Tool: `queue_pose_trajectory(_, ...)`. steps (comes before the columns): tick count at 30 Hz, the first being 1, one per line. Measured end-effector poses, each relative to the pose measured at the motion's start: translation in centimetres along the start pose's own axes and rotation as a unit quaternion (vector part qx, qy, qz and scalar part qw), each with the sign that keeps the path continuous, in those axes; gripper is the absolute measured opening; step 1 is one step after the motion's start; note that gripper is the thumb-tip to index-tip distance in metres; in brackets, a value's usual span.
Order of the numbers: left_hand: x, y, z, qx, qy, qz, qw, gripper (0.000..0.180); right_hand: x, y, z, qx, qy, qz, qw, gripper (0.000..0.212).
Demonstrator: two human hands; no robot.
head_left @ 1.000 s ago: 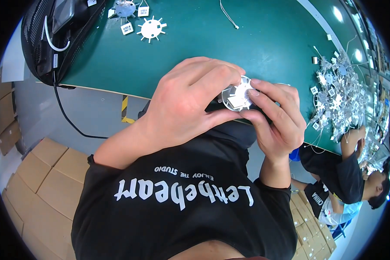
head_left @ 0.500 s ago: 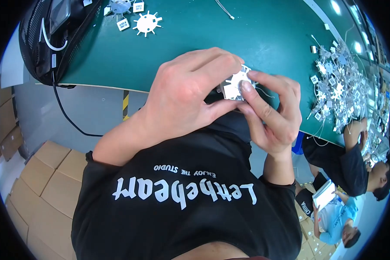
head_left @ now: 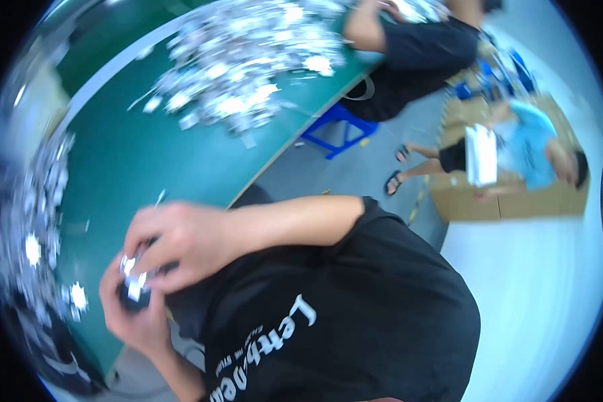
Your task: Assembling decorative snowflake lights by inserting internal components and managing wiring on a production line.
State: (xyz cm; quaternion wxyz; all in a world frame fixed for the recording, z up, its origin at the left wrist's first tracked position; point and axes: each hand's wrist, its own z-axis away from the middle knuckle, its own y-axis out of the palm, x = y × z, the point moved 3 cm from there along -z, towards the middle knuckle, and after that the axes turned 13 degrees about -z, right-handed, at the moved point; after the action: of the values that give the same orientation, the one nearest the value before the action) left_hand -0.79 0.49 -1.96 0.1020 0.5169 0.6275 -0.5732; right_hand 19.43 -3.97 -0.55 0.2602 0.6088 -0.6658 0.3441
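Observation:
Both hands are close together over the near edge of the green table (head_left: 104, 181), smeared a little by motion. Between them is a small white-and-silver part (head_left: 135, 287), too blurred for its details to show. My left hand (head_left: 130, 321) grips it from below, thumb and fingers curled around it. From above, my right hand (head_left: 191, 241) closes on the same part with its fingertips. The fingers cover much of the part.
A big heap of loose white-and-silver parts (head_left: 241, 60) lies further along the table; more parts (head_left: 30, 221) lie at left. Beside the table are a blue stool (head_left: 338, 130) and a co-worker's black sleeve (head_left: 429, 50). Another person (head_left: 529, 144) holds white sheets by cardboard boxes (head_left: 516, 208).
The view has swung to the right, bringing the heap, stool and other people further into the picture. My hands now appear at lower left, still holding the part.

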Motion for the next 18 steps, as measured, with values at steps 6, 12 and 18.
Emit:
queue_pose_trajectory(6,1.1,2.6,-1.2,0.015,0.013,-0.008,1.000,0.042,-1.8,-0.8,1.3,-0.028,-0.029,0.021,0.999,0.016)
queue_pose_trajectory(12,-1.8,-1.3,-0.7,0.015,-0.019,-0.032,0.999,0.044,0.7,-0.5,-1.0,0.031,-0.026,-0.028,0.999,0.019)
queue_pose_trajectory(18,-2.5,0.8,-2.6,0.000,0.079,-0.028,0.996,0.049,1.5,-2.9,-1.1,0.019,0.130,0.023,0.991,0.034)
